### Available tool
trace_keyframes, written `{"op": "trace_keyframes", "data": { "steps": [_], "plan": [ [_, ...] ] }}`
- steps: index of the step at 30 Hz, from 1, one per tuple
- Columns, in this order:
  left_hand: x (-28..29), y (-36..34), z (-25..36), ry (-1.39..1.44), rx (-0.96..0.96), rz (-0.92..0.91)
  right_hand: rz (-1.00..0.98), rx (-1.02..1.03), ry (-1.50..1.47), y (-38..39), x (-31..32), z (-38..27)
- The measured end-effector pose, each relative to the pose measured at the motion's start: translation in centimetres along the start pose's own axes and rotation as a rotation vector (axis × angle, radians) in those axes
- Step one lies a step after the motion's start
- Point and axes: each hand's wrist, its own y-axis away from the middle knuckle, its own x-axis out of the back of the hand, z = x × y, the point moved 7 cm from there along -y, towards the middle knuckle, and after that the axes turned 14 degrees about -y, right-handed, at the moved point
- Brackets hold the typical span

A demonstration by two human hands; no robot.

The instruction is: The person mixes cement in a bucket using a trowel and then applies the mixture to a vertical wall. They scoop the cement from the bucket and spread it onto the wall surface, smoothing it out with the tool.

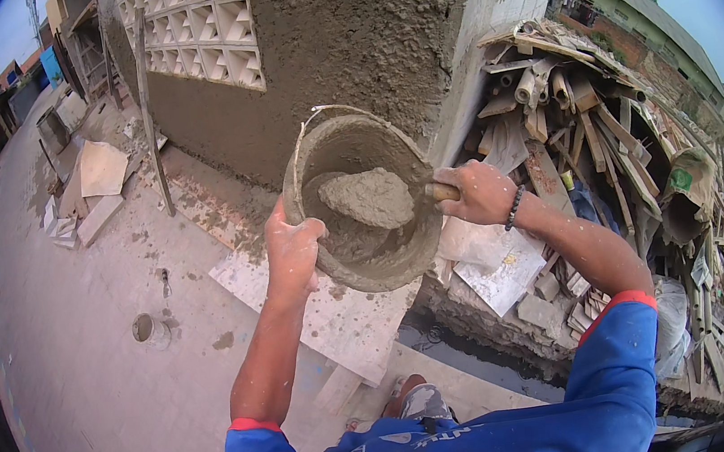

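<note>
A mortar-caked bucket [370,272] is held up in front of me, tilted so its inside shows. My left hand [291,245] grips its left rim, thumb over the edge. Wet grey mortar [356,247] lies in the bottom. My right hand [478,193] is closed around the wooden handle of a trowel [442,191] at the bucket's right side. A heap of mortar [368,199] sits on the trowel inside the bucket and hides its blade. The thin wire bail [351,108] rests up along the far rim.
Ahead stands a wall [348,38] with rough wet plaster, beside white vent blocks [202,29]. A mortar-spattered board [346,318] lies below. Stacked scrap wood and pipes [584,117] rise at right, past a water-filled ditch [478,361]. A small bucket [151,331] stands on the pavement at left.
</note>
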Motion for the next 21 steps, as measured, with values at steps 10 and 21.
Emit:
{"op": "trace_keyframes", "data": {
  "steps": [10,21],
  "plan": [
    [-2.3,0.4,-0.3,-0.047,0.056,0.177,0.071,0.268,0.018,0.2,18.4,-4.2],
    [-4.9,0.3,-3.0,-0.065,0.067,0.354,0.150,0.069,-0.317,-14.5,29.9,12.3]
  ]
}}
